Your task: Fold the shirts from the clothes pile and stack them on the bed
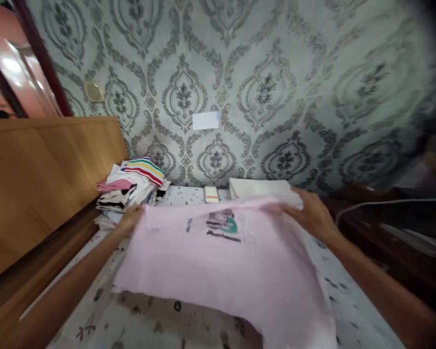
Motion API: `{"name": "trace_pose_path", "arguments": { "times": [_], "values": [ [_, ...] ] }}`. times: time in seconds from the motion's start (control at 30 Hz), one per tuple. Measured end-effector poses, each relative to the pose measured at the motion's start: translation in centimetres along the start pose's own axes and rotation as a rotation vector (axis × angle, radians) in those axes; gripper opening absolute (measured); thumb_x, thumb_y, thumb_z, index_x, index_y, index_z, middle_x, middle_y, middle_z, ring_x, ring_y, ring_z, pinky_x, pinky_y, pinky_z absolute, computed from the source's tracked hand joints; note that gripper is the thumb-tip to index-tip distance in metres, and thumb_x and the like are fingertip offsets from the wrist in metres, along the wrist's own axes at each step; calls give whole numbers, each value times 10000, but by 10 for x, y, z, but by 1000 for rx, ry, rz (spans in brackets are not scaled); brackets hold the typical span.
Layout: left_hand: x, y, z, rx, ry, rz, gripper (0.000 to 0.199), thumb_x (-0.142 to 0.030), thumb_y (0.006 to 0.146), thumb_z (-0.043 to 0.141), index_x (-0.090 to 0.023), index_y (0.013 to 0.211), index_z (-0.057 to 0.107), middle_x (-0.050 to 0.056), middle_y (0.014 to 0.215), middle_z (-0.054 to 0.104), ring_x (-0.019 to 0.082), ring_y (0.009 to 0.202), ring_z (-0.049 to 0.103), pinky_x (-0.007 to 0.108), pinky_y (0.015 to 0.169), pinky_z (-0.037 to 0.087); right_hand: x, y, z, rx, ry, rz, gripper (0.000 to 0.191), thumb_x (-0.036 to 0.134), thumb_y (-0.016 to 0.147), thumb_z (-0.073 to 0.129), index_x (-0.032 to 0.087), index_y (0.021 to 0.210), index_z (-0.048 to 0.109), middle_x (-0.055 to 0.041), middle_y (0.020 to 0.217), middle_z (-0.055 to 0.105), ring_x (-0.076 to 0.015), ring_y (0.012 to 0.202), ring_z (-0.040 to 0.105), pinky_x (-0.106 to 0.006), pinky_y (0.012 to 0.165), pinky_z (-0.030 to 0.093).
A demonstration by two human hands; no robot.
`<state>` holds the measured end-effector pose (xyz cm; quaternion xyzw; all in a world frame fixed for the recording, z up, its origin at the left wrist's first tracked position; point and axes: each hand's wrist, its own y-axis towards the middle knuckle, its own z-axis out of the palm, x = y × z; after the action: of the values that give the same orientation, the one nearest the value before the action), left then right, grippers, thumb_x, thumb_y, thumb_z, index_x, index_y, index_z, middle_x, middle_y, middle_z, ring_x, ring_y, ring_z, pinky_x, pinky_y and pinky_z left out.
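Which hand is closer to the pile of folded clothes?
Left. The left hand, gripping the pink shirt, is just in front of the clothes pile; the right hand is well off to the pile's right.

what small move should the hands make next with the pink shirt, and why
Probably lower the pink shirt onto the patterned sheet and straighten it: the left hand and right hand hold its far edge spread apart, but its near edge looks uneven, reaching further down on the right.
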<state>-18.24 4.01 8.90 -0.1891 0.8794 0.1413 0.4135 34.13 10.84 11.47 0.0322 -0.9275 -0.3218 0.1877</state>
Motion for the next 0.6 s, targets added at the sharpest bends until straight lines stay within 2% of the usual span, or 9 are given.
{"name": "trace_pose_path", "arguments": {
  "times": [0.03, 0.1, 0.2, 0.3, 0.4, 0.5, 0.6],
  "values": [
    [12, -3, 8, 5, 58, 6, 170, -176, 873, 540, -142, 723, 613, -6, 662, 605, 216, 766, 629, 323, 719, 501, -8, -12, 22, 59, 5, -12, 512, 347, 804, 675, 111, 1256, 628, -225, 1223, 663, -327, 1152, 599, -401, 893, 478],
    [29, -7, 19, 10, 147, 51, 158, -136, 829, 526, -182, 684, 568, -21, 633, 595, 186, 739, 617, 279, 709, 465, -23, -40, 54, 115, 37, -60, 467, 372, 831, 582, 149, 1239, 622, -196, 1254, 646, -347, 1185, 589, -454, 920, 494],
    [36, -4, 24, 25, 252, 138, 153, -143, 838, 489, -199, 713, 557, -12, 686, 620, 165, 744, 602, 256, 718, 431, -35, -86, 72, 182, 91, -39, 457, 444, 837, 496, 193, 1179, 666, -174, 1272, 637, -356, 1139, 627, -507, 936, 516],
    [28, 3, 22, 69, 347, 204, 146, -169, 857, 471, -194, 761, 577, -1, 719, 627, 166, 743, 594, 260, 722, 418, -36, -128, 69, 246, 117, 16, 474, 512, 848, 457, 227, 1139, 700, -157, 1333, 614, -358, 1155, 632, -528, 942, 535],
    [23, 2, 24, 137, 433, 239, 144, -185, 857, 471, -193, 783, 594, 15, 736, 634, 187, 759, 607, 279, 734, 424, -28, -163, 57, 264, 103, 9, 460, 514, 855, 461, 222, 1107, 712, -154, 1316, 635, -357, 1225, 597, -547, 1027, 492],
    [29, -10, 31, 195, 502, 285, 158, -187, 854, 460, -194, 805, 610, 56, 820, 658, 222, 864, 624, 311, 816, 439, -16, -191, 38, 253, 51, -4, 462, 485, 878, 447, 186, 1126, 697, -174, 1331, 625, -354, 1272, 563, -551, 1068, 459],
    [42, -26, 37, 141, 598, 410, 184, -208, 847, 444, -197, 863, 628, 97, 960, 674, 251, 1006, 614, 338, 930, 443, -5, -215, 17, 254, -13, 48, 500, 483, 894, 441, 153, 1207, 650, -202, 1393, 571, -365, 1291, 539, -558, 1054, 463]
  ]
}}
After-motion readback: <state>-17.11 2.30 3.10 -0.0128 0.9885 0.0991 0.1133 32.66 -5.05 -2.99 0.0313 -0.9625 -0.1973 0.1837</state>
